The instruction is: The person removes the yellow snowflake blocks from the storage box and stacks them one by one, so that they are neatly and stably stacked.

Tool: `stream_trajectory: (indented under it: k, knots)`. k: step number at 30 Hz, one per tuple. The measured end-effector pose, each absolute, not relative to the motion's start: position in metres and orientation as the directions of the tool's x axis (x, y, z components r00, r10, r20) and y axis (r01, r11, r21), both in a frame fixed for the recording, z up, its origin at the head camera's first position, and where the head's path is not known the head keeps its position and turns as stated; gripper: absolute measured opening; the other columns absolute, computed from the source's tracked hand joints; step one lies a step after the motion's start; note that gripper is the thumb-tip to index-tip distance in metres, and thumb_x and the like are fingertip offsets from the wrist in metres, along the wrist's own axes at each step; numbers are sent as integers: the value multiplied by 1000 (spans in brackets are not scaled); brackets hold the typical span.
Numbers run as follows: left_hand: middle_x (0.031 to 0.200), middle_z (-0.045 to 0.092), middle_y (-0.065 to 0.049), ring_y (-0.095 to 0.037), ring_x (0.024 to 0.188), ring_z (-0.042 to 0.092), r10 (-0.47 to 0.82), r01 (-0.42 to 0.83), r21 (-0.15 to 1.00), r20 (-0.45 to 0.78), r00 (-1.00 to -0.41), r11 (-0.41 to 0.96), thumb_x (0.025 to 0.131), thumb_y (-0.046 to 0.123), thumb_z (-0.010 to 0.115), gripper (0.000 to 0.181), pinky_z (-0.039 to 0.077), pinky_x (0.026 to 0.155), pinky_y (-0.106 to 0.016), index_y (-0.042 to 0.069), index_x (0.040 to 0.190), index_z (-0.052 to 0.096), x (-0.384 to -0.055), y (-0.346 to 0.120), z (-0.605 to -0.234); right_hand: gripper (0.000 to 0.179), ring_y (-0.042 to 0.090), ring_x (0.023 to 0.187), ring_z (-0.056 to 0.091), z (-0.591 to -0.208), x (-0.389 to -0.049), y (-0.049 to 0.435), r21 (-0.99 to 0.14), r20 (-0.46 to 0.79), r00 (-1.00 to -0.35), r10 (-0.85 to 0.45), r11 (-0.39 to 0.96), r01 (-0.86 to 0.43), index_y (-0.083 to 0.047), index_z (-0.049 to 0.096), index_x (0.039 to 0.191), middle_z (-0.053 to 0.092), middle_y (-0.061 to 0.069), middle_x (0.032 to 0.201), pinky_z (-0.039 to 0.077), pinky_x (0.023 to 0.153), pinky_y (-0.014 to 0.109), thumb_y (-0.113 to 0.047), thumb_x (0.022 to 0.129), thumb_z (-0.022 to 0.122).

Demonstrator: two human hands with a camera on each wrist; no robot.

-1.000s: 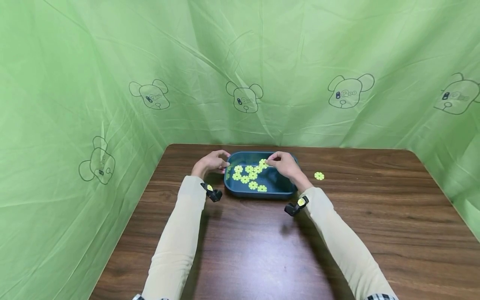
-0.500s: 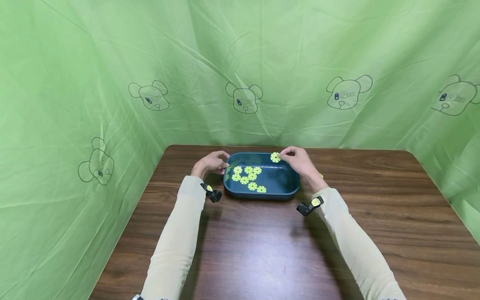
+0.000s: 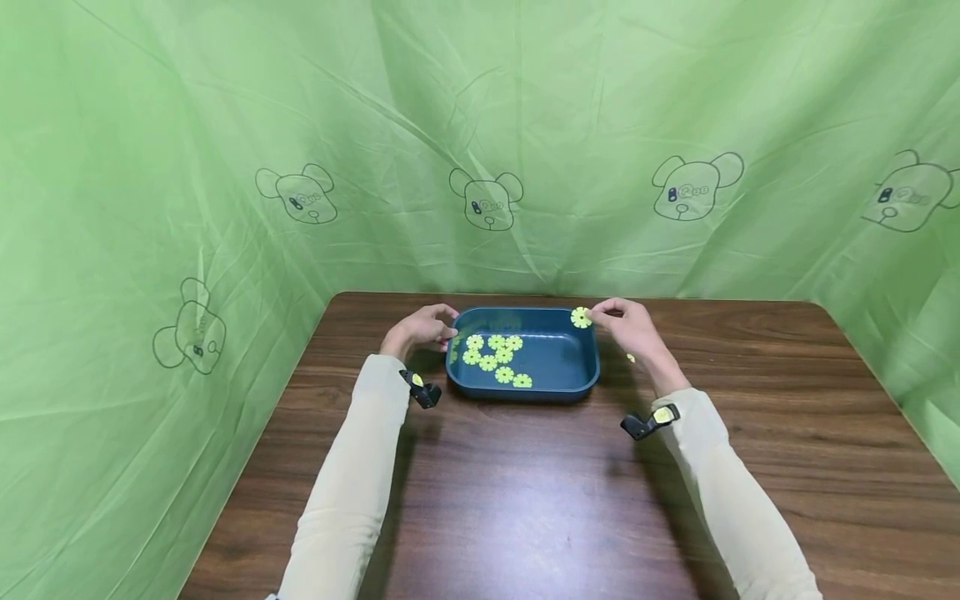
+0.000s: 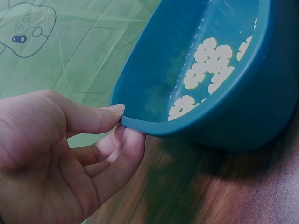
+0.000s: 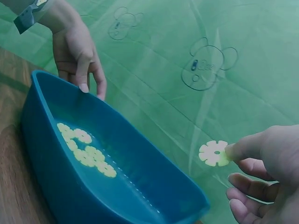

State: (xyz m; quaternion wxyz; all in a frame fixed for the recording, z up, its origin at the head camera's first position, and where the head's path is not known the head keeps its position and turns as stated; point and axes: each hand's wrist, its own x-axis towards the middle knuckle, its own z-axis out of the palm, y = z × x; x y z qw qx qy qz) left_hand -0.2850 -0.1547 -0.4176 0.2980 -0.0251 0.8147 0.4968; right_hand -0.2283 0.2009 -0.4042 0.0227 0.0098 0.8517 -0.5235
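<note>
A blue rectangular basin (image 3: 525, 396) stands near the table's far edge. My left hand (image 3: 422, 327) pinches its left rim; in the left wrist view the thumb lies on top of the rim and curled fingers sit under it. Several yellow flower-shaped pieces (image 3: 503, 355) lie on the basin floor, mostly toward its left half. Between thumb and fingertips my right hand (image 3: 628, 325) pinches one yellow flower-shaped piece (image 5: 215, 153), which has notched petals and a small centre hole. In the head view that piece overlaps the basin's far right corner, held up above the rim.
On the brown wooden table (image 3: 787, 400), another yellow flower piece (image 3: 631, 358) lies right of the basin, mostly hidden behind the right wrist. A green curtain (image 3: 585, 242) with bear-head drawings hangs behind the table and along its left side.
My right hand has moved rightward, lifting a flower-shaped piece from over the basin's middle to its far right corner. The left hand keeps its grip on the rim.
</note>
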Motion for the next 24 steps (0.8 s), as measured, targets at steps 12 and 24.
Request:
stream_trajectory:
  k: [12,24]
  knots:
    - [101,53,-20,-17,73,55,262,-343,799,-513,-817,494,96,3,53,43,49,96,-48,6,138,41,-287,-154,-417,40,21,96,49,-401,-223,235,-851,-126,-992,30,511,124,0,60,114,57,15,114,41,79,28,-35,95,57]
    - [100,52,-21,-17,70,54,261,-344,799,-513,-818,493,97,3,52,43,47,97,-51,5,137,41,-285,-153,-415,45,24,95,52,-425,-221,268,-813,-153,-986,62,559,161,2,58,116,57,19,120,41,76,24,-38,95,56]
